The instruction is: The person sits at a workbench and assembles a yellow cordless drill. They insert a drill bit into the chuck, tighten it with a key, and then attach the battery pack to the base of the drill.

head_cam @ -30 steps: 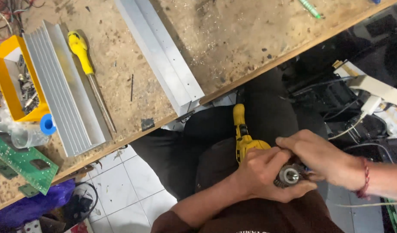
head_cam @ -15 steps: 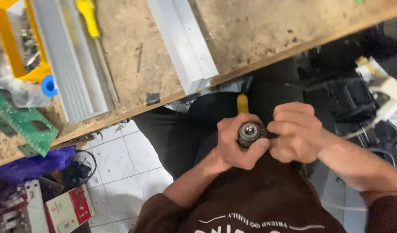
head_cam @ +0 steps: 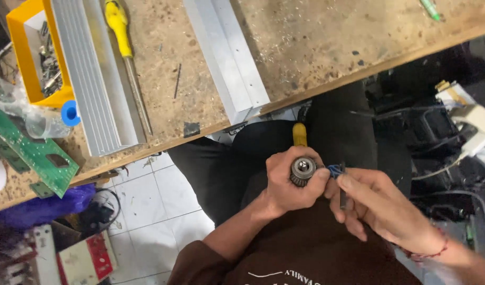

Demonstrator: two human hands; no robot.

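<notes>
Over my lap, below the near edge of the bench (head_cam: 327, 47), my left hand (head_cam: 287, 184) wraps its fingers round the drill (head_cam: 301, 158), chuck (head_cam: 303, 170) facing up at me and the yellow body pointing toward the bench. My right hand (head_cam: 379, 208) sits just right of the chuck, thumb and forefinger pinched on a small dark key (head_cam: 341, 182) with blue cord at the chuck's side. Nothing lies between my hands and the chuck. On the bench, far from me, an angle bar (head_cam: 226, 58) overhangs the edge above the drill; left of it lie a yellow screwdriver (head_cam: 123, 47), a ribbed bar (head_cam: 89, 74), a yellow bin (head_cam: 34, 53) of metal bits and a green circuit board (head_cam: 29, 153). Cables tangle on the floor at right.
</notes>
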